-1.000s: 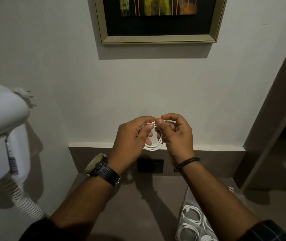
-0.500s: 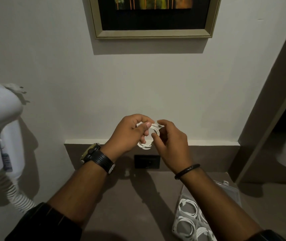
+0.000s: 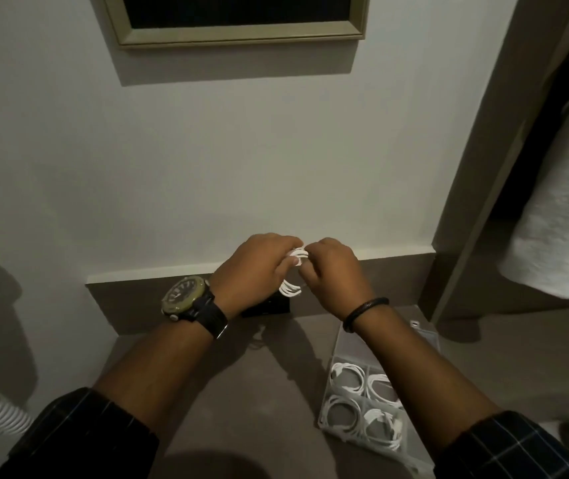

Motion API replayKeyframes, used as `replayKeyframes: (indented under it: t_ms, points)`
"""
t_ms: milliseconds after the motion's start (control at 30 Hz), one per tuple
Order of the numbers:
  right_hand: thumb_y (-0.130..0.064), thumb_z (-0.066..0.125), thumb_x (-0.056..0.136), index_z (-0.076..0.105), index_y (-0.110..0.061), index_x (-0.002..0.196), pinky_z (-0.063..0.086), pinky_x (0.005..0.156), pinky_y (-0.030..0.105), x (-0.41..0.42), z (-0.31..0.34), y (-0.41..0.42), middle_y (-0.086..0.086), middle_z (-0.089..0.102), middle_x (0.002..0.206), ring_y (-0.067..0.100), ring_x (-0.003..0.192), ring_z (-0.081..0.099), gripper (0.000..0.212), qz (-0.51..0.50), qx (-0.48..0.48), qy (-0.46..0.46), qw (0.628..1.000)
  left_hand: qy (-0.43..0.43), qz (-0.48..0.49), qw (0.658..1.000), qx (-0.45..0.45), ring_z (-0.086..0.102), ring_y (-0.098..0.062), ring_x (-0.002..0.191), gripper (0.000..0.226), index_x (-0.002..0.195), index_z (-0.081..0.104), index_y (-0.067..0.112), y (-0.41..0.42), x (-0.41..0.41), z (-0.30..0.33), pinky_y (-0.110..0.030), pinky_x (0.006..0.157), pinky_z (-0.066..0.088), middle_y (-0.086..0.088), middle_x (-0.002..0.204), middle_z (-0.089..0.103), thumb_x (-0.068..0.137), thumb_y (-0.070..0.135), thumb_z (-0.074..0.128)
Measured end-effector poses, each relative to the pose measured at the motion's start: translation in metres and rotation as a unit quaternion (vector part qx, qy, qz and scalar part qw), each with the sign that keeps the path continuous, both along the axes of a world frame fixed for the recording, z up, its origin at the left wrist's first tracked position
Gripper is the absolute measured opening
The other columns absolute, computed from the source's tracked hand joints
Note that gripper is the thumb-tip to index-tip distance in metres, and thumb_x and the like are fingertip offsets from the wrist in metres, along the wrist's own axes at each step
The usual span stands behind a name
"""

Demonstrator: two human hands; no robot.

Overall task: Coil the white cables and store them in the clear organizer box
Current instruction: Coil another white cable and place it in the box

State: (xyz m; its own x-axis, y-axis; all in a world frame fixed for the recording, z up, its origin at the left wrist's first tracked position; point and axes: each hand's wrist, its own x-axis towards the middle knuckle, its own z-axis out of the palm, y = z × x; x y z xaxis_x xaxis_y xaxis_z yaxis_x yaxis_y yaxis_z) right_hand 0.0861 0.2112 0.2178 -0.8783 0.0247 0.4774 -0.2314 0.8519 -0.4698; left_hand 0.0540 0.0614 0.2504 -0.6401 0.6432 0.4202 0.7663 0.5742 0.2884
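Both hands were up in front of the wall, above the far edge of the brown bench [image 3: 228, 392], working one coiled white cable [image 3: 291, 288] between them. The left hand [image 3: 259, 267] had its grip closed round the upper part of the coil, fingertips pinched at the top where the strands bunched together. The right hand [image 3: 336, 271] met it there, its grip likewise closed tight on the same bunch, so the two sets of fingers touched. The lower loops of the coil hung out below and between the hands, clear of the bench.

On the left wrist sat a watch [image 3: 184, 295] with an olive case and black strap; on the right wrist, a dark braided bracelet [image 3: 364, 307].

The clear organizer box [image 3: 345, 344] lay open on the bench, near and to the right, partly under the right forearm. Four of its compartments each held a coiled white cable [image 3: 347, 376]. A framed picture [image 3: 241, 36] hung on the wall above, and a pale towel [image 3: 559, 209] hung at the far right.
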Motion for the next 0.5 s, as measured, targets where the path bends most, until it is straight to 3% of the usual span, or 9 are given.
replayKeyframes:
  t_ms: [67,133,200,267,400,500]
  points:
    - [-0.016,0.053,0.085,0.057,-0.006,0.062,0.037,0.053,0.032,0.004,0.002,0.01,0.005,0.052,0.057,0.022,0.056,0.049,0.025,0.041,-0.208,-0.071,0.975,0.069,-0.011,0.998,-0.008,0.059,-0.028,0.085,0.022,0.111,0.062,0.011,0.006,-0.002,-0.005,-0.037,0.077,0.044,-0.009,0.091,0.068,0.094,0.019,0.051]
    - [-0.008,0.051,0.085,0.061,-0.003,0.064,0.04,0.051,0.03,0.013,0.002,0.018,0.015,0.054,0.063,0.023,0.055,0.049,0.024,0.095,-0.442,-0.14,0.881,0.099,-0.021,0.995,0.009,0.059,-0.029,0.087,0.026,0.115,0.061,0.012,0.014,-0.003,-0.008,-0.036,0.079,0.043,-0.009,0.095,0.068,0.094,0.022,0.048]
    - [-0.003,0.047,0.086,0.059,-0.004,0.067,0.038,0.047,0.027,0.021,-0.001,0.023,0.014,0.053,0.063,0.02,0.053,0.048,0.023,0.136,-0.58,-0.161,0.787,0.112,-0.028,0.993,0.022,0.058,-0.029,0.089,0.028,0.117,0.06,0.013,0.026,0.0,-0.01,-0.038,0.08,0.045,-0.009,0.098,0.068,0.094,0.024,0.047]
    - [-0.002,0.044,0.088,0.058,-0.002,0.073,0.039,0.044,0.024,0.028,-0.007,0.03,0.01,0.054,0.062,0.018,0.053,0.05,0.02,0.138,-0.645,-0.152,0.736,0.117,-0.038,0.992,0.026,0.059,-0.029,0.09,0.029,0.118,0.06,0.013,0.039,0.003,-0.014,-0.041,0.077,0.048,-0.009,0.1,0.068,0.094,0.024,0.048]
    - [-0.001,0.05,0.083,0.064,-0.003,0.084,0.044,0.055,0.028,0.049,-0.029,0.053,0.008,0.058,0.067,0.018,0.061,0.054,0.014,0.09,-0.657,-0.125,0.738,0.071,-0.053,0.995,0.042,0.063,-0.027,0.09,0.031,0.117,0.063,0.017,0.068,0.011,-0.035,-0.038,0.076,0.051,-0.007,0.102,0.071,0.094,0.029,0.047]
    - [0.005,0.051,0.083,0.06,-0.014,0.111,0.048,0.06,0.029,0.075,-0.056,0.083,0.007,0.063,0.07,0.014,0.06,0.058,0.035,0.015,-0.666,-0.103,0.738,-0.047,-0.077,0.992,0.089,0.066,-0.02,0.091,0.026,0.111,0.067,0.018,0.096,0.026,-0.066,-0.034,0.078,0.051,-0.003,0.102,0.073,0.09,0.028,0.055]
